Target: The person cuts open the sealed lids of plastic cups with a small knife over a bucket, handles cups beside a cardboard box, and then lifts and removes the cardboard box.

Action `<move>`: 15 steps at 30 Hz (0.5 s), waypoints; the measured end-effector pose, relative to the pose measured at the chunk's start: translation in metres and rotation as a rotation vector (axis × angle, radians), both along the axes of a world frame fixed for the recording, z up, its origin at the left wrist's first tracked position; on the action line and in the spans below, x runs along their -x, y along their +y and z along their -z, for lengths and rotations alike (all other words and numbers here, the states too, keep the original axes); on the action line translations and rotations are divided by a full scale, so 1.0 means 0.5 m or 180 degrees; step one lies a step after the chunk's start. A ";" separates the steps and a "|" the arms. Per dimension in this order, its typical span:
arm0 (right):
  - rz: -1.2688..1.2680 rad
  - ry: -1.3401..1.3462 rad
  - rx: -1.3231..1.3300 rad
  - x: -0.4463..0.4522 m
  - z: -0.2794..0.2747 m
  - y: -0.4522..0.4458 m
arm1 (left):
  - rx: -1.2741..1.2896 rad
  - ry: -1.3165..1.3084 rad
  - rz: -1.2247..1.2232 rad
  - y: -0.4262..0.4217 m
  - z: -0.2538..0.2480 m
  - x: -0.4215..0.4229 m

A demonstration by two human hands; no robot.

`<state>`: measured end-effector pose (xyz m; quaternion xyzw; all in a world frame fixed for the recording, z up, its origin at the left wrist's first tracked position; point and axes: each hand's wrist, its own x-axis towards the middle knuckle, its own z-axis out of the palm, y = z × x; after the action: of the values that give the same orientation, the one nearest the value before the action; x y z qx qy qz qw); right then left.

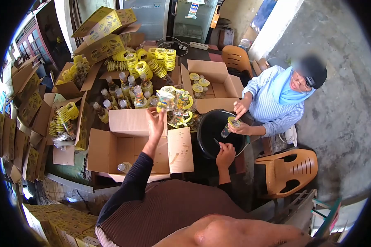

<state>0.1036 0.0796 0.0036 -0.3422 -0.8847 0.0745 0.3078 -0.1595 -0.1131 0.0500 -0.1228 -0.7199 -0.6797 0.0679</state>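
Observation:
My left hand (pixel 154 123) is raised above the table's middle, fingers pinched at a clear plastic package with a yellow label (pixel 165 100). Right behind it lie more clear packages with yellow rings (pixel 180 105). My right hand (pixel 225 156) is closed round a small knife-like tool (pixel 216 141), its tip over the black bucket (pixel 201 144). Below my left forearm stands an open cardboard box (pixel 98 150), with a clear bottle (pixel 124 166) lying inside. Across the bucket, a co-worker's hands hold a bottle with a yellow top (pixel 234 122).
Several clear bottles (pixel 139 96) stand behind the box, with stacked yellow rings (pixel 165 57) beyond. Another open carton (pixel 220 84) holds yellow-topped containers. Yellow-printed cartons (pixel 64 222) crowd the left. An orange chair (pixel 286 171) stands at the right.

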 end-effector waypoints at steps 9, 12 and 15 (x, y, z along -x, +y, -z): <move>0.0038 0.0003 -0.0029 0.003 -0.006 -0.001 | -0.0370 0.0122 -0.0801 0.139 0.198 0.187; 0.0026 0.0072 -0.0029 0.001 -0.006 0.000 | 0.0234 0.0279 -0.1060 0.146 0.217 0.195; 0.0046 0.0089 0.0008 0.001 -0.005 0.001 | 0.0543 0.0397 -0.1001 0.138 0.215 0.186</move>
<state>0.1029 0.0800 0.0059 -0.3479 -0.8777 0.0782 0.3202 -0.2525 -0.0442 -0.0576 -0.0559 -0.7797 -0.5883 0.2071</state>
